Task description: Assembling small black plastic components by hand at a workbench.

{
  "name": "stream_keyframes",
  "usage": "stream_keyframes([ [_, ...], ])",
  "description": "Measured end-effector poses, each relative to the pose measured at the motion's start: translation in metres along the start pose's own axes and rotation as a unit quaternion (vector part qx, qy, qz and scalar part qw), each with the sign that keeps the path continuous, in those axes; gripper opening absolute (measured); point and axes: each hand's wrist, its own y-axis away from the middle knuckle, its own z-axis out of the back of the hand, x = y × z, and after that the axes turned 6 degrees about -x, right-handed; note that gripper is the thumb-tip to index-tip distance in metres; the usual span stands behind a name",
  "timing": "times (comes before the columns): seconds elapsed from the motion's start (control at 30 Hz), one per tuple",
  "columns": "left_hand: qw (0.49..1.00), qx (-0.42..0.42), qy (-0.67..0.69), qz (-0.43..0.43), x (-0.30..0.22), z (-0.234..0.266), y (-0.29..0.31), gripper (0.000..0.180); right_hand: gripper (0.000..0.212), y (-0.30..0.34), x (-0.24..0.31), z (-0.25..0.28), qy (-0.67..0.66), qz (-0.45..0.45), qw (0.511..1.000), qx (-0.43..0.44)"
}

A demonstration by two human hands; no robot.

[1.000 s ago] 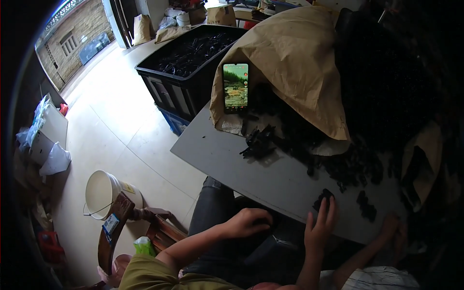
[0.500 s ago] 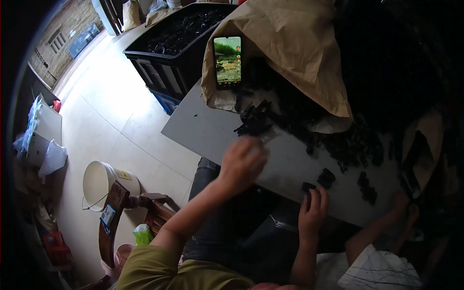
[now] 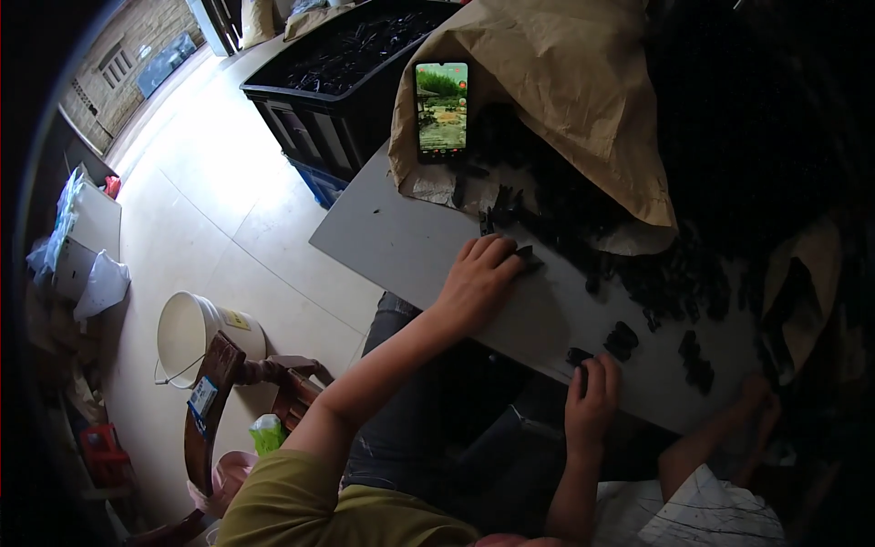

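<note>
Small dark pieces, long and narrow, lie heaped (image 3: 638,283) on the grey table (image 3: 365,219); their exact kind is too dark to make out. At the near side of the heap my left hand (image 3: 478,278) has its fingers bent down over a few black pieces (image 3: 527,260) that stick out past the fingertips. My right hand (image 3: 594,392) rests at the table's front edge, thumb and fingers closed round a small black piece (image 3: 577,356). Just beyond it lies a little cluster of black pieces (image 3: 622,341), and farther right a short row of them (image 3: 695,363).
A phone (image 3: 442,111) with a lit screen leans on a brown paper sack (image 3: 556,82) spilling the pieces. Behind stands a black crate (image 3: 301,118) full of dark parts. A co-worker's hand (image 3: 758,397) is at the right. A white bucket (image 3: 210,333) and wooden chair (image 3: 214,383) stand left.
My left hand, blurred before, has moved a little right and forward and come down onto the black pieces. My right hand stays at the table edge. The view has shifted slightly.
</note>
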Motion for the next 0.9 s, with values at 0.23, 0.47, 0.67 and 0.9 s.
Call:
stream_keyframes([
  [0.23, 0.99, -0.006, -0.086, -0.11, -0.006, 0.004, 0.004, 0.018, 0.027, -0.008, 0.016, 0.002, -0.013, -0.013, 0.999, 0.031],
  [0.47, 0.992, 0.032, -0.015, -0.119, -0.018, 0.013, 0.017, 0.028, 0.03, -0.022, 0.028, 0.007, -0.02, -0.058, 0.995, 0.076],
  [0.67, 0.948, 0.088, 0.287, 0.105, -0.049, 0.019, 0.037, 0.029, 0.032, -0.023, 0.021, 0.004, -0.058, -0.101, 0.989, 0.094],
  [0.9, 0.807, 0.134, 0.494, 0.294, -0.047, 0.01, 0.041, 0.015, 0.033, -0.029, 0.047, 0.002, -0.2, -0.019, 0.979, 0.023],
])
